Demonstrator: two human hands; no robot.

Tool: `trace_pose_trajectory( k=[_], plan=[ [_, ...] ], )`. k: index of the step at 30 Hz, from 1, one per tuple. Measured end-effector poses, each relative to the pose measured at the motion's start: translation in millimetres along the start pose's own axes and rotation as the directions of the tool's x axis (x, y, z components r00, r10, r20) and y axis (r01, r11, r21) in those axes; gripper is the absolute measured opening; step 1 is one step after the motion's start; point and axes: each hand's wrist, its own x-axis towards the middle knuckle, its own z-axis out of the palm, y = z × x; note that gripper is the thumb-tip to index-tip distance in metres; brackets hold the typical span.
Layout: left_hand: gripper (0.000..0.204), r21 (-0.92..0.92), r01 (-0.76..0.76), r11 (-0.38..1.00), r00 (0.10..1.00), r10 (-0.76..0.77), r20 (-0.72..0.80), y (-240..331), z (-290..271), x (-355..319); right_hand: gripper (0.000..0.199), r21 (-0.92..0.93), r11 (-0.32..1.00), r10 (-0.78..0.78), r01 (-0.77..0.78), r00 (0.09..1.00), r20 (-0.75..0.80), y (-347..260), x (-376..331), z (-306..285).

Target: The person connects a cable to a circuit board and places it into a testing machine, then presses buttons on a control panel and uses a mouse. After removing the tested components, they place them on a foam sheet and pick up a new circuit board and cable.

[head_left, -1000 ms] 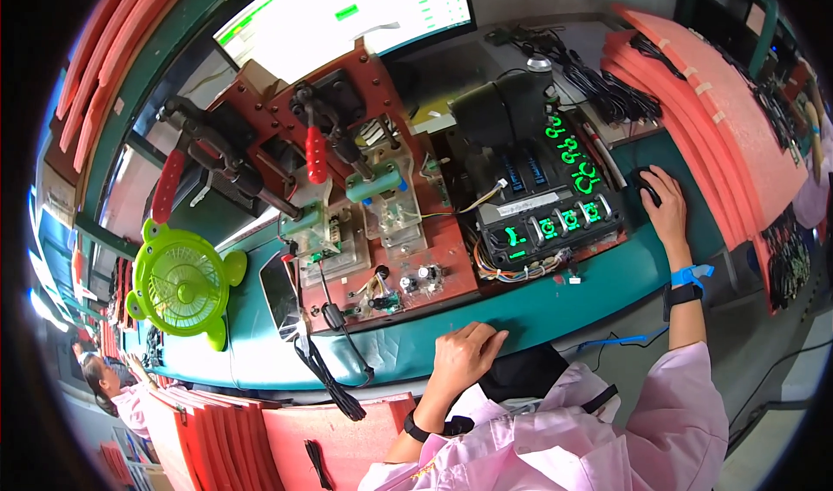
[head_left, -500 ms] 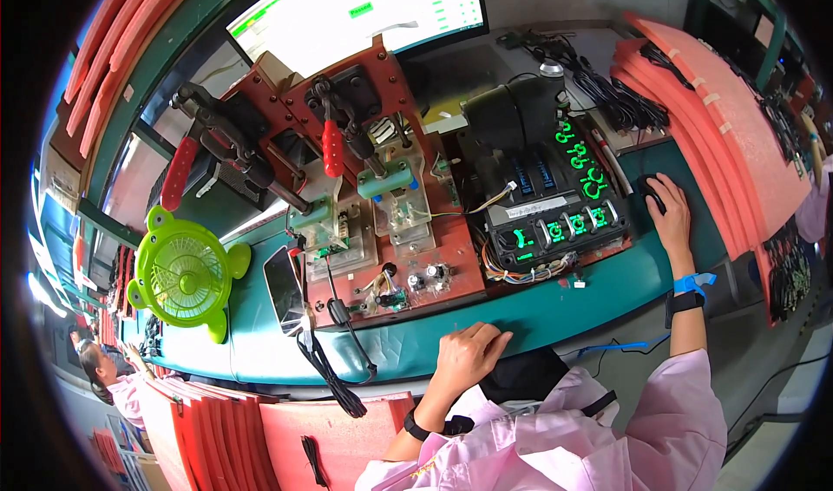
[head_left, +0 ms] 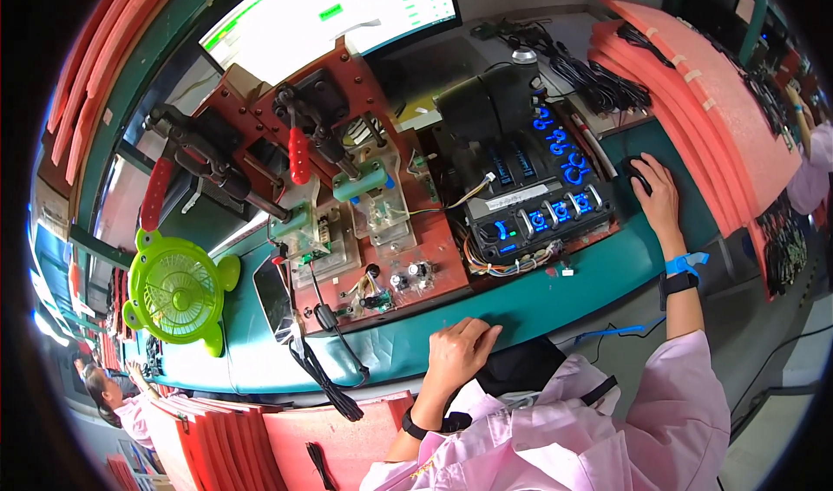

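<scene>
My right hand [head_left: 661,203] lies over a black computer mouse [head_left: 639,181] on the green tabletop. Beside it stands a black device [head_left: 540,220] whose rings and buttons glow blue, with bundled wires along its front. At the table's front edge rests my left hand [head_left: 458,354], its fingers curled in and nothing visible in them. To the left of the device is a red-based test fixture [head_left: 434,293] with toggle clamps; their red handles [head_left: 299,156] hang down over clear plastic blocks holding small circuit boards.
Behind the fixture a monitor [head_left: 338,22] is lit. A green frog-shaped fan [head_left: 180,290] and a phone [head_left: 272,296] stand left; a black cable [head_left: 325,380] hangs over the front edge. Pink foam sheets [head_left: 685,114] with cables are stacked right. Other people sit at both sides.
The device's rings and buttons have turned from green to blue. The whole view has shifted slightly, while my right hand stays on the mouse and my left hand stays at the edge.
</scene>
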Motion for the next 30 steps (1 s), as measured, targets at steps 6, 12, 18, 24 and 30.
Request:
trace_pose_trajectory(
  k=[6,12,18,24,30],
  plan=[
    [0.017,0.006,-0.015,1.0,1.0,0.015,-0.001,0.8,0.6,-0.1,0.027,-0.011,1.0,0.006,-0.006,1.0,-0.005,4.6,-2.3,-0.2],
    [0.017,0.001,-0.007,1.0,1.0,0.007,-0.006,1.7,1.5,1.0,0.027,-0.011,1.0,0.014,-0.015,1.0,-0.005,4.5,-1.2,-0.7],
    [0.017,-0.004,-0.012,1.0,0.998,0.011,-0.068,5.1,-6.6,-5.1,0.027,-0.005,1.0,-0.023,0.023,0.999,-0.022,0.3,5.2,3.7],
    [0.028,0.246,0.099,0.964,0.954,-0.022,-0.299,22.3,-70.2,-35.8,0.025,-0.013,0.997,-0.08,0.079,0.993,-0.086,12.9,-0.8,3.1],
    [0.029,0.529,0.56,0.638,0.775,-0.177,-0.606,-25.3,-141.5,-65.5,0.015,0.085,0.981,-0.12,0.172,0.894,-0.432,5.6,-14.2,-11.5]
  ],
)
